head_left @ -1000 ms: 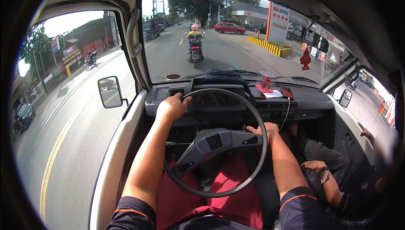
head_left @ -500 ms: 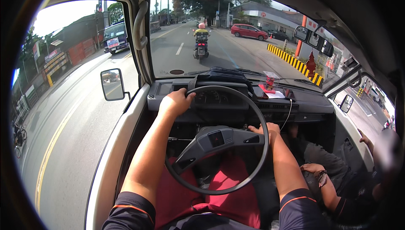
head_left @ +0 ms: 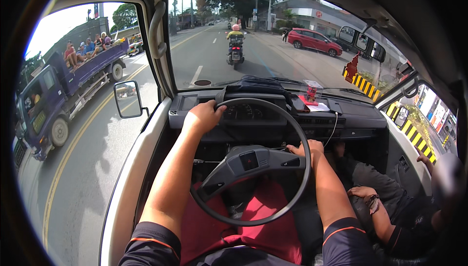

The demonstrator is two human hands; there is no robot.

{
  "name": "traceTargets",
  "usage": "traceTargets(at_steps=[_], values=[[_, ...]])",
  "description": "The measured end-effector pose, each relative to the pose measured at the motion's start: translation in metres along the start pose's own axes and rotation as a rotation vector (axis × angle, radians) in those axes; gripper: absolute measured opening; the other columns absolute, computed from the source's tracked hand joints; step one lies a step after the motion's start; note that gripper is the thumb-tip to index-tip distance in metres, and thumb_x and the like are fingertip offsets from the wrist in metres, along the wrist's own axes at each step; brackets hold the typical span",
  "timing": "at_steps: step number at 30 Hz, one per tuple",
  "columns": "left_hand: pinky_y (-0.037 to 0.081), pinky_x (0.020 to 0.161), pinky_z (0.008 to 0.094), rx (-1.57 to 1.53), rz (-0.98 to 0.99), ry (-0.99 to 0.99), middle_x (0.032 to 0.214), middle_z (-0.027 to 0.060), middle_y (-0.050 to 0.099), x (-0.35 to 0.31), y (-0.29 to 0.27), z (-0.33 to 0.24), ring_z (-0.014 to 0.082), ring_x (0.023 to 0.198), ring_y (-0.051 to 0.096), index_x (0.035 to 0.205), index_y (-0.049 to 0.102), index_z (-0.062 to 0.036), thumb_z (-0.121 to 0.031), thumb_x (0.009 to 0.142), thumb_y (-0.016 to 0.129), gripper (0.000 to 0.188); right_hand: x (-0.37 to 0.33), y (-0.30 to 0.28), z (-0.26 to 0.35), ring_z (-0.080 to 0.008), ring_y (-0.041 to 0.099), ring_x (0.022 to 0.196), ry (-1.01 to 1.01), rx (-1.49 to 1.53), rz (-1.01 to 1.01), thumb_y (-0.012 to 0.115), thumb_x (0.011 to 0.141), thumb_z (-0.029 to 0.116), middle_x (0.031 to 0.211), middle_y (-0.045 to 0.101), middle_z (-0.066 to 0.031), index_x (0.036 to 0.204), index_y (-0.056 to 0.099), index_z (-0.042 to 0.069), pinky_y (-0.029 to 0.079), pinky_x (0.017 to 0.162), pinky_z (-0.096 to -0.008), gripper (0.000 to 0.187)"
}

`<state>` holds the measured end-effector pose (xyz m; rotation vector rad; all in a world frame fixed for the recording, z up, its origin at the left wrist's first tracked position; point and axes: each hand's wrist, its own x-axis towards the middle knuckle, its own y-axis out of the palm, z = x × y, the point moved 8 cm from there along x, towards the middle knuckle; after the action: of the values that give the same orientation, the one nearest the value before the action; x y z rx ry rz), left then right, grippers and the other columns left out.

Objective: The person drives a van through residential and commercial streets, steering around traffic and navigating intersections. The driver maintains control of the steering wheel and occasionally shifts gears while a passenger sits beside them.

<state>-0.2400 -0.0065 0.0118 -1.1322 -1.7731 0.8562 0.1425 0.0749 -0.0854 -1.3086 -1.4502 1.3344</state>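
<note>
The black steering wheel (head_left: 251,222) of a vehicle is in front of me, with a dark spoked hub (head_left: 249,160). My left hand (head_left: 204,118) is closed around the rim at its upper left, thumb lying along the top. At the right of the wheel my right hand (head_left: 306,148) appears closed, and the rim crosses in front of it. What its fingers grip is hidden. A thin stalk (head_left: 199,162) sticks out left of the column. Behind the upper rim is the instrument cluster (head_left: 243,112).
A motorcycle rider (head_left: 236,46) is on the road ahead. On the left is a purple truck (head_left: 80,80) carrying several people. A red car (head_left: 315,41) stands right, near a yellow-black barrier (head_left: 366,86). On the dashboard (head_left: 360,112) sits a red figure (head_left: 312,91). A passenger's hand (head_left: 361,192) rests at right.
The truck has come from ahead to alongside on the left. The red car and barrier have shifted right and nearer. Both my hands and the wheel look almost unmoved.
</note>
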Motion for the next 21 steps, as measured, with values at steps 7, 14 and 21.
traceTargets(at_steps=[7, 14, 21], values=[[0.053, 0.093, 0.0504, 0.020, 0.013, 0.016, 0.106, 0.0206, 0.075, 0.009, 0.003, -0.007, 0.0413, 0.106, 0.069, 0.116, 0.069, -0.0048, -0.057, 0.101, 0.053, 0.057, 0.002, 0.002, 0.000, -0.0285, 0.073, 0.109, 0.001, 0.011, 0.008, 0.042, 0.091, 0.083, 0.111, 0.078, -0.0106, 0.114, 0.079, 0.013, 0.058, 0.086, -0.0410, 0.082], [0.053, 0.089, 0.0518, 0.017, -0.036, 0.084, 0.100, 0.0254, 0.073, 0.007, 0.000, -0.013, 0.0448, 0.102, 0.068, 0.108, 0.069, -0.0026, -0.053, 0.101, 0.054, 0.053, 0.004, 0.008, -0.009, -0.0326, 0.072, 0.111, -0.018, 0.095, 0.004, 0.043, 0.089, 0.084, 0.114, 0.076, -0.0161, 0.110, 0.079, 0.010, 0.057, 0.090, -0.0436, 0.086], [0.052, 0.083, 0.0531, 0.021, -0.060, 0.094, 0.096, 0.0244, 0.072, 0.010, 0.002, -0.017, 0.0458, 0.097, 0.068, 0.103, 0.069, -0.0034, -0.053, 0.100, 0.055, 0.051, 0.010, 0.021, -0.015, -0.0267, 0.070, 0.117, -0.018, 0.042, 0.048, 0.043, 0.087, 0.087, 0.120, 0.076, -0.0100, 0.117, 0.077, 0.012, 0.055, 0.094, -0.0400, 0.088]])
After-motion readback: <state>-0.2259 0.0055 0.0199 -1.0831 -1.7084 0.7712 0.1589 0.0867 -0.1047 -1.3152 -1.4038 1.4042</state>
